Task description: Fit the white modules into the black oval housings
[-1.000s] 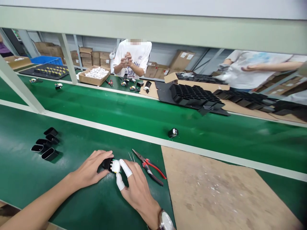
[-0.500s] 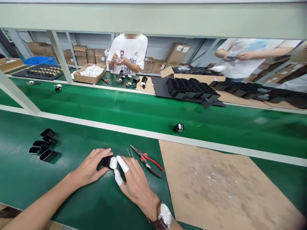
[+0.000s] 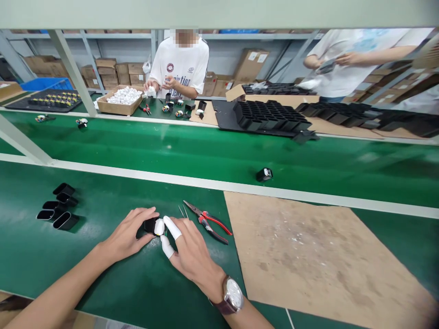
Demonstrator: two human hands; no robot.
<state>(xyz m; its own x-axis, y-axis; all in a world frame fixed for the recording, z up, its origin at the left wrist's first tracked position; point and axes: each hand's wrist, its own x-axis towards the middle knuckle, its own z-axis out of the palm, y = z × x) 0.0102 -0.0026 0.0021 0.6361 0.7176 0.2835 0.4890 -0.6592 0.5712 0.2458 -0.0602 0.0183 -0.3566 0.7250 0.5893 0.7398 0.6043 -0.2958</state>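
Observation:
My left hand [image 3: 132, 233] grips a small black plastic housing [image 3: 149, 225] between thumb and fingers, low over the green table. At the housing's right end sits a white-wrapped part [image 3: 159, 227], with a bit of green board and yellow beside it. My right hand [image 3: 187, 244], with white finger cots on thumb and forefinger, pinches this part at the housing's mouth. How deep it sits inside I cannot tell. Just right of my right hand lie red-and-black long-nose pliers [image 3: 209, 221] and thin metal tweezers [image 3: 183, 211].
Several empty black housings [image 3: 65, 221] stand on the left. A cardboard sheet [image 3: 308, 256] covers the table's right side. Beyond a pale rail, a filled housing [image 3: 264, 174] lies on the green belt [image 3: 171, 151]. Two people work opposite, near a box of white pieces [image 3: 120, 107] and stacked black housings [image 3: 270, 119].
The view has tilted down slightly. The filled housing on the belt has shifted right. The co-worker's hands opposite have lowered. My hands keep nearly the same grip.

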